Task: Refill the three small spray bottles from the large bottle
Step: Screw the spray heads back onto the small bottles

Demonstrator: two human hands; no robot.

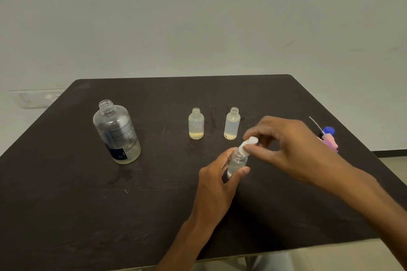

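On the dark tabletop (66, 193), seen from the head camera, the left hand (217, 179) is gripping the third small bottle (236, 164) while the right hand (284, 145) is pinching its white spray cap (248, 144), tilted at the neck. Two uncapped small bottles (196, 124) (232, 124) are standing behind, nearly empty; the large bottle (116, 132) is standing open, well apart to the left. Other caps (329, 137) are lying at the right edge. Risk — the light bottle tipping if the left hand's grip slackens, spilling its remainder. The large bottle's dark label is carrying print too small to read
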